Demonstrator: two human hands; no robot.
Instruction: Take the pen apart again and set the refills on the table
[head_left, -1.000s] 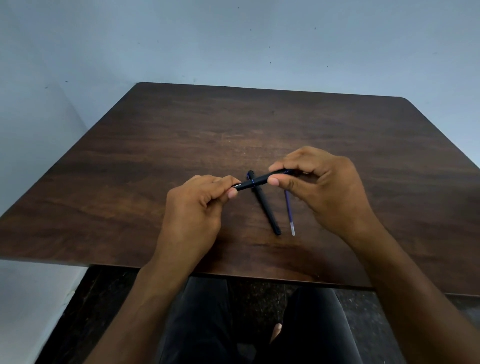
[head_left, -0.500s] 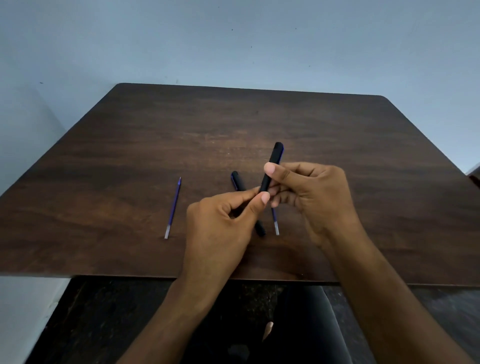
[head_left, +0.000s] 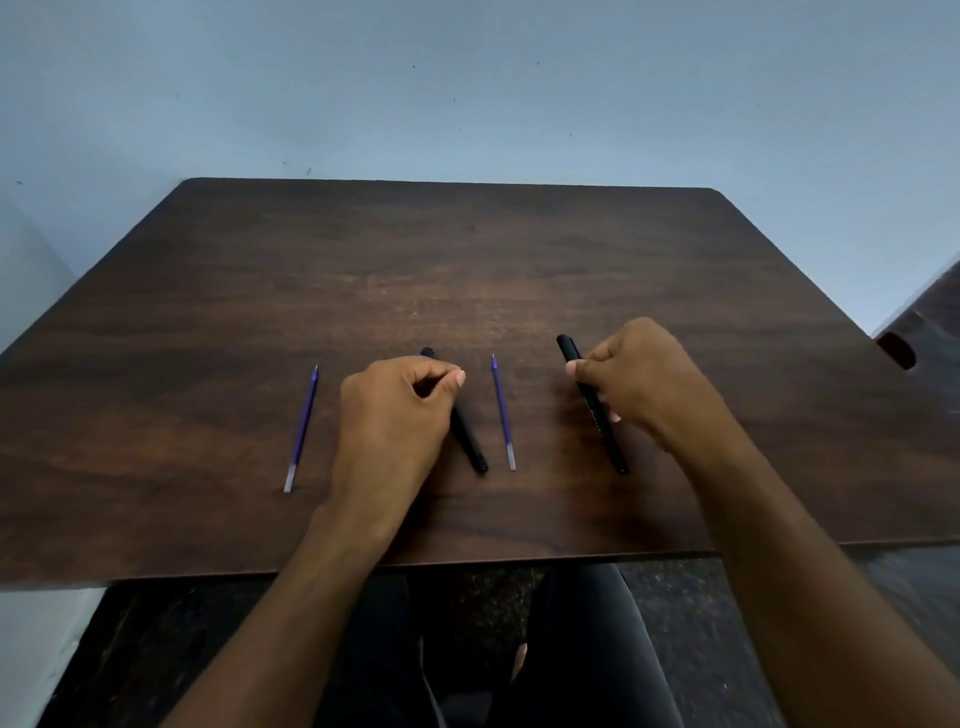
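My right hand (head_left: 644, 379) grips a black pen barrel (head_left: 569, 353) slanted low over the dark wooden table (head_left: 467, 270), its lower tip at the surface. My left hand (head_left: 395, 410) has its fingers curled, thumb and forefinger tips together, and sits over a second black pen barrel (head_left: 470, 441) lying on the table. The hand hides that barrel's middle, and no grip on it shows. A thin purple refill (head_left: 503, 413) lies between the two barrels. Another purple refill (head_left: 301, 431) lies to the left of my left hand.
The table's near edge (head_left: 467, 564) runs just above my lap, and a pale wall stands behind the table. A second dark piece of furniture (head_left: 919, 332) pokes in at the right edge. Dark floor lies below.
My right hand carried its barrel to the right and down to the table. My left hand let go of it and moved left over the middle barrel.
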